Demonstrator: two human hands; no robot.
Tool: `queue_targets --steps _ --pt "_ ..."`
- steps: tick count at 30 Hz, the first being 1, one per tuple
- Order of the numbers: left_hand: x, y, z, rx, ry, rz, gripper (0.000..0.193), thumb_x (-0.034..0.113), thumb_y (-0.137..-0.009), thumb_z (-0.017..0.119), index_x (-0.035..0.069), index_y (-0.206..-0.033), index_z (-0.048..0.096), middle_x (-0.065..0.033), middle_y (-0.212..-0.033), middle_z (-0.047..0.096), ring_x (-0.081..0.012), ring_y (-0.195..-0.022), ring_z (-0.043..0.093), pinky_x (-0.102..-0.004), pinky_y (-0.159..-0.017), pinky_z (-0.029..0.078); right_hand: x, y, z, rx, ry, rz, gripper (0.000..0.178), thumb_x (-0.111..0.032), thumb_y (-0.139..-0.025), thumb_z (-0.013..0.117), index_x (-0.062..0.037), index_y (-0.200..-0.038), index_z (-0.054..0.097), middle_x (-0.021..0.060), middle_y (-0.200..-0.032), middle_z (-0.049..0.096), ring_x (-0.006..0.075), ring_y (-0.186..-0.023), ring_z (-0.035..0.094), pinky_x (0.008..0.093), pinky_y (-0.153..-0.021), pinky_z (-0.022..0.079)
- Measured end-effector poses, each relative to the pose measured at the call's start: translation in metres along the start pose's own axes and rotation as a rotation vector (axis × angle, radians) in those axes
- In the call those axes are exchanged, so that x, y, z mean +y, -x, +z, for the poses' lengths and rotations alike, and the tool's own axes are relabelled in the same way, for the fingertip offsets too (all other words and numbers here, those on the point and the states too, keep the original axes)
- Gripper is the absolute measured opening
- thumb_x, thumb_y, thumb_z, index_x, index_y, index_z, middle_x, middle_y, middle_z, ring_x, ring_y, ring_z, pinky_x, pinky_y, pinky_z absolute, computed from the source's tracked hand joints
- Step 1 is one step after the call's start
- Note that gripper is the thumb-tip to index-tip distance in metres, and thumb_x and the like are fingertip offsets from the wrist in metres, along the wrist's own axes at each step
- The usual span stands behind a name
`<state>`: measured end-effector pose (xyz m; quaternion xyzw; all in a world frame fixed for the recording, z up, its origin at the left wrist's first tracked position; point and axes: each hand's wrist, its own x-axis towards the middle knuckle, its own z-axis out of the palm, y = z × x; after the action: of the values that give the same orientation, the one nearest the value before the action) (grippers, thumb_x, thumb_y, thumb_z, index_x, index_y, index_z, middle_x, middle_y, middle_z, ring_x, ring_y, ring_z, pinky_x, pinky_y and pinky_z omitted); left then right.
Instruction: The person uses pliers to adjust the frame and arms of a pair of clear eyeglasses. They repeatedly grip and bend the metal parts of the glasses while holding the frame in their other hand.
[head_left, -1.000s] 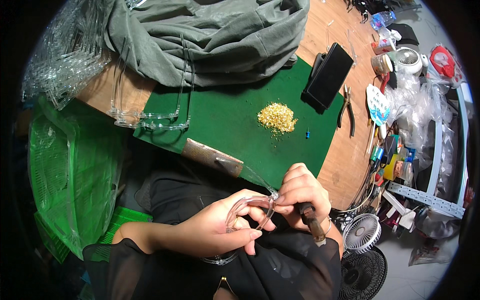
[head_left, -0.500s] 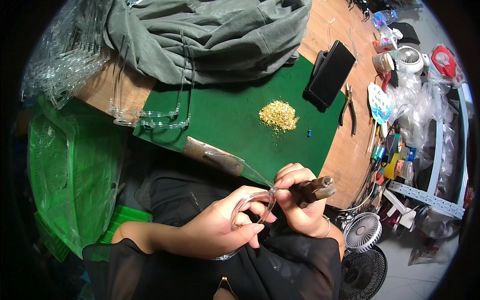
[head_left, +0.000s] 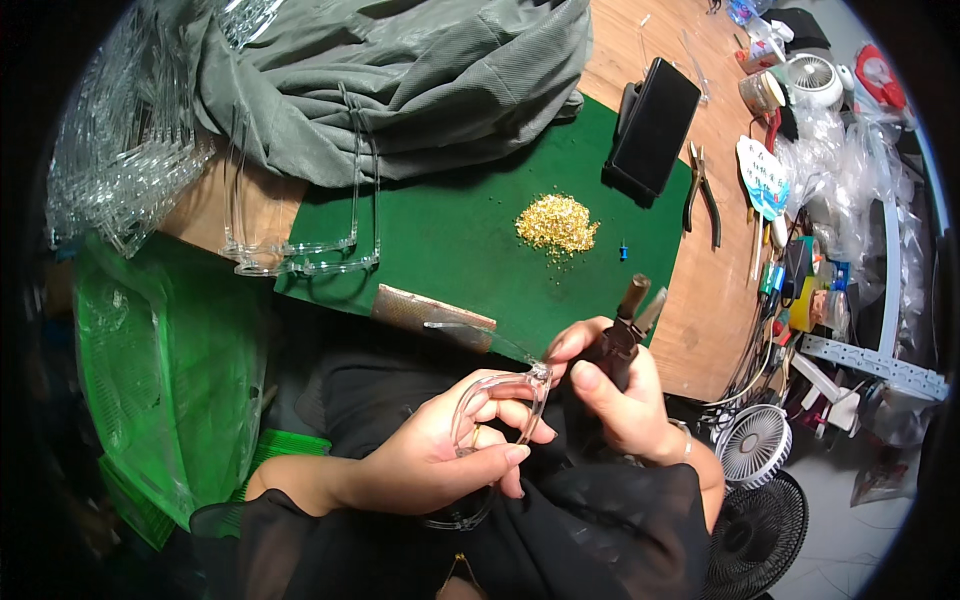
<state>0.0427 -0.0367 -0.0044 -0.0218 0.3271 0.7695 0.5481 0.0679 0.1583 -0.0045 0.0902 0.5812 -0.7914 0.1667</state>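
My left hand [head_left: 430, 445] is closed around a clear plastic eyeglass frame [head_left: 492, 384], with thumb and fingers on its rim. One thin temple sticks out toward the green mat [head_left: 440, 230]. Close to the frame's hinge corner, my right hand [head_left: 630, 410] grips a dark plier-like tool [head_left: 622, 338]. Its two jaws point up and stand apart, one brown and rounded, the other flatter and grey. The tool's handles are mostly hidden by my palm. My right fingertips are at the hinge corner; whether they touch it I cannot tell.
On the mat lie a heap of small gold pieces [head_left: 557, 223], a blue push pin [head_left: 623, 250], a black case [head_left: 655, 130] and more clear frames [head_left: 310, 265]. Pliers [head_left: 702, 195] rest on the wood. Grey cloth [head_left: 400, 90] is behind; a green plastic-lined crate [head_left: 165, 370] stands left.
The tool in my right hand has turned so its jaws point more upward. My right thumb has come away from the hinge corner. My left hand keeps its grip on the frame.
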Motion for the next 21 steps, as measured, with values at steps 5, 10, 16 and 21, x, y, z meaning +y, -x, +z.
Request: queue_targets --steps 5,10,16,21 --pt "0.001 0.004 -0.004 0.066 -0.047 -0.060 0.044 -0.005 -0.082 0.050 0.000 -0.123 0.035 -0.0144 -0.099 0.055 -0.0202 -0.070 0.062 -0.0269 -0.066 0.050 -0.018 0.020 -0.022 -0.237 0.452 0.432 0.029 -0.026 -0.088 0.052 0.0003 -0.101 0.052 0.0074 -0.088 0.057 0.0125 -0.084 0.053 0.0268 -0.077 0.042" --pt "-0.001 0.003 0.000 0.084 -0.088 -0.082 0.037 -0.004 -0.083 0.049 -0.002 -0.119 0.040 -0.0132 -0.096 0.056 -0.0194 -0.070 0.063 -0.0252 -0.063 0.050 -0.035 0.018 -0.012 -0.378 0.519 0.551 0.031 -0.028 -0.089 0.051 0.0006 -0.102 0.051 0.0133 -0.090 0.058 0.0189 -0.085 0.056 0.0313 -0.076 0.044" --pt "-0.003 0.002 0.001 0.098 -0.081 -0.060 0.032 -0.003 -0.084 0.049 -0.003 -0.114 0.041 -0.0130 -0.094 0.057 -0.0187 -0.069 0.062 -0.0250 -0.063 0.050 -0.042 0.012 -0.007 -0.437 0.638 0.470 0.032 -0.029 -0.089 0.050 0.0013 -0.100 0.050 0.0172 -0.082 0.058 0.0275 -0.078 0.058 0.0341 -0.069 0.045" --pt "-0.007 0.004 0.000 0.107 -0.113 -0.050 0.030 -0.002 -0.085 0.049 -0.004 -0.113 0.039 -0.0115 -0.095 0.056 -0.0142 -0.067 0.059 -0.0250 -0.064 0.051 -0.048 0.006 -0.001 -0.423 0.698 0.578 0.030 -0.027 -0.088 0.051 0.0025 -0.090 0.052 0.0193 -0.072 0.058 0.0304 -0.068 0.059 0.0355 -0.061 0.045"
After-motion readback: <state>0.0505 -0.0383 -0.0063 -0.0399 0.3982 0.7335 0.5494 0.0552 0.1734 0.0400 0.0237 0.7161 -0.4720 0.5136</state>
